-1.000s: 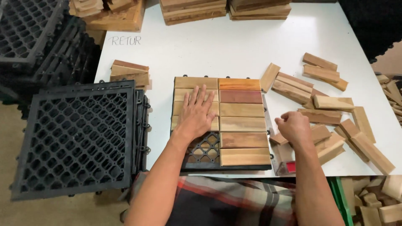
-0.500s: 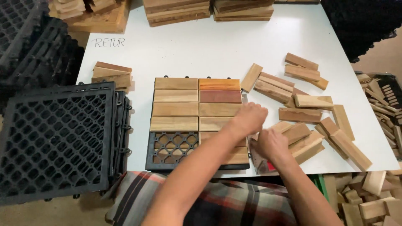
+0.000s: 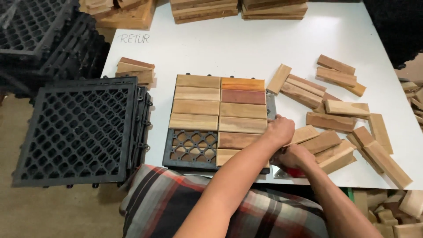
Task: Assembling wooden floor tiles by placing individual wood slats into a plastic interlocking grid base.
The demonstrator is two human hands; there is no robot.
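A black plastic grid tile (image 3: 192, 145) lies on the white table (image 3: 246, 48) and is nearly covered with wooden slats (image 3: 198, 108). One square at its front left is bare. My left hand (image 3: 280, 130) reaches across to the tile's right edge, its fingers curled against the slats there beside a grey metal strip (image 3: 271, 103). My right hand (image 3: 296, 156) sits just behind and below it, closed, over a red and metal object (image 3: 293, 172) at the table's front edge. The left forearm partly hides it.
Loose wooden slats (image 3: 330, 121) are scattered right of the tile. A small slat stack (image 3: 134, 70) lies at the left. A pile of black grid bases (image 3: 79, 128) stands at the left, with more behind. Stacked wooden tiles (image 3: 207, 9) line the far edge. Offcuts (image 3: 396, 211) lie below right.
My left hand left the middle of the tile and crossed to its right edge. My right hand drew back from the loose slats toward the table's front edge.
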